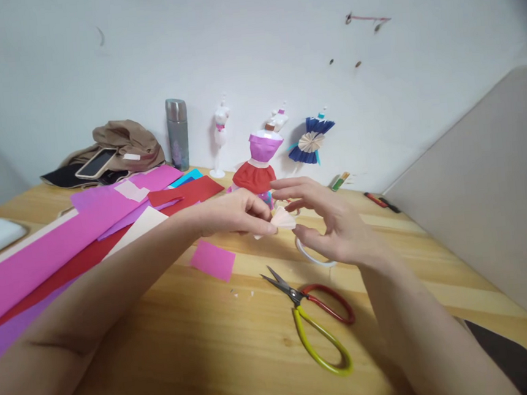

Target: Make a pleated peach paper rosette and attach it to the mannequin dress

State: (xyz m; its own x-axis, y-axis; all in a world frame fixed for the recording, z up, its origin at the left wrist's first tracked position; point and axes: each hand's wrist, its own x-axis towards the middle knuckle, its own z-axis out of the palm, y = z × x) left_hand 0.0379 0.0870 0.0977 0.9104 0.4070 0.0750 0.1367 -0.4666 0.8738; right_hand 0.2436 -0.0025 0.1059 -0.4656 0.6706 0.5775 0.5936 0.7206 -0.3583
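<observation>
Between thumb and fingers, my left hand (241,215) pinches a small cream pleated paper fan (283,218). Close to its right edge is my right hand (332,216), fingers spread and thumb apart; whether the thumb brushes the paper I cannot make out. Below the hands lie scissors (296,296), blades partly parted, one handle red and one yellow. A pink paper piece (213,260) rests left of them. Partly hidden under my right hand is a white ring (315,256), perhaps a tape roll. Just behind the hands stands a dress form (260,155) in a purple top and red skirt.
Long strips of coloured paper (64,242) cover the table's left. Along the wall stand a grey flask (178,134), a bare white dress form (220,137) and one in blue paper (309,141). A phone (96,163) lies on brown cloth (127,145). A white panel (484,184) bounds the right.
</observation>
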